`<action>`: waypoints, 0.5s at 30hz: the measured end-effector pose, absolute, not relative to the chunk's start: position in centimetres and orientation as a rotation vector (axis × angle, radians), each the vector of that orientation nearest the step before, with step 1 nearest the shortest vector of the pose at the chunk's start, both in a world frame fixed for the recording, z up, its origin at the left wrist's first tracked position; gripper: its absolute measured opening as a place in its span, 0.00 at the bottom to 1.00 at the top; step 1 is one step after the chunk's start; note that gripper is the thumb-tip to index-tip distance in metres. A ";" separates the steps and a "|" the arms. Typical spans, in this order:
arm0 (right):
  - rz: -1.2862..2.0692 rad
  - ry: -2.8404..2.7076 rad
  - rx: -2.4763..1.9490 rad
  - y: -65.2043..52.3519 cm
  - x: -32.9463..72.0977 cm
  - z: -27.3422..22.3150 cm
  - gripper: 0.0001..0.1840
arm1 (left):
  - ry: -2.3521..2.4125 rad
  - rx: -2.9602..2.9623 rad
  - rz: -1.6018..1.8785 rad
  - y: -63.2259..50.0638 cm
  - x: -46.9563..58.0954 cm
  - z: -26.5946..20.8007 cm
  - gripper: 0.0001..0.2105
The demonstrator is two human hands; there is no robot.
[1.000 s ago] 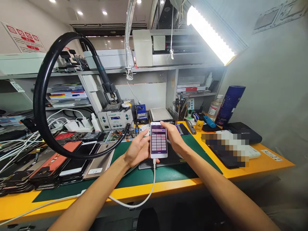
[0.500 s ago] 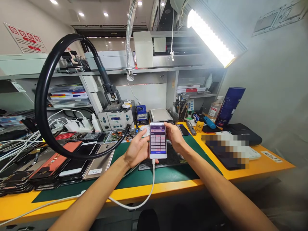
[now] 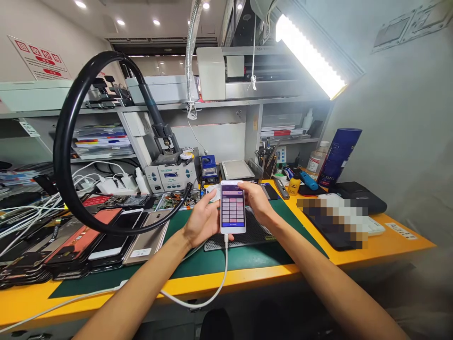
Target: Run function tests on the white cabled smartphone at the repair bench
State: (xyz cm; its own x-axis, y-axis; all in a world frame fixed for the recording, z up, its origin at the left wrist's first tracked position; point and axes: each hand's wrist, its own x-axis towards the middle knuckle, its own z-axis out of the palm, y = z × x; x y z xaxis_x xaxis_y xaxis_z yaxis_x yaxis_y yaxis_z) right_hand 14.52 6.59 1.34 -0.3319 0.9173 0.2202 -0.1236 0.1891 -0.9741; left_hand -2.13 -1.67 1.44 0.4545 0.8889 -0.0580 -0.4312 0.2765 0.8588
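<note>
A white smartphone [image 3: 232, 208] stands nearly upright over the bench, its screen lit with rows of pale and pink boxes. My left hand [image 3: 202, 218] supports it from the left; the thumb sticks up beside the edge and fingertips show below the phone. At the upper right corner is my right hand [image 3: 260, 204], curled at the edge, with one digit over the top of the screen. Its other fingers are mostly hidden. A white cable [image 3: 225, 264] is plugged into the phone's bottom end and loops down past the bench edge.
A green mat [image 3: 247, 260] and a black perforated pad [image 3: 212, 243] lie beneath. Stacked phones [image 3: 120, 236] are at left, under a thick black hose [image 3: 60, 141]. A rework station [image 3: 171, 174] stands behind. At right are a yellow bottle [image 3: 293, 185] and a dark blue cylinder [image 3: 339, 156].
The digit of my right hand has shifted slightly from the phone's upper right corner onto the top of the screen. The whole view has shifted a little; the phone stays held in place.
</note>
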 end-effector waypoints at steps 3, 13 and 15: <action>1.308 -1.475 -0.832 6.3 14.4 1.6 0.15 | 0.617 0.896 0.965 -1.7 -2.2 1.4 0.31; 1.160 -1.562 -0.904 6.3 14.2 1.1 0.21 | 0.544 0.928 0.952 -1.6 -2.2 0.9 0.28; 1.151 -1.569 -0.882 6.3 14.2 1.2 0.20 | 0.542 0.923 0.948 -1.5 -2.3 0.8 0.29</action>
State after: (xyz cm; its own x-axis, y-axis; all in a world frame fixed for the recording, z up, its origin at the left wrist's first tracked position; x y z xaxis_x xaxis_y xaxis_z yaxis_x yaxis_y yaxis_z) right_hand 14.17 6.31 1.18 -0.2738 0.9206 0.2785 0.0106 0.2924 -0.9562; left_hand -2.27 -1.54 0.81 0.4983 0.8670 -0.0075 -0.4464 0.2639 0.8550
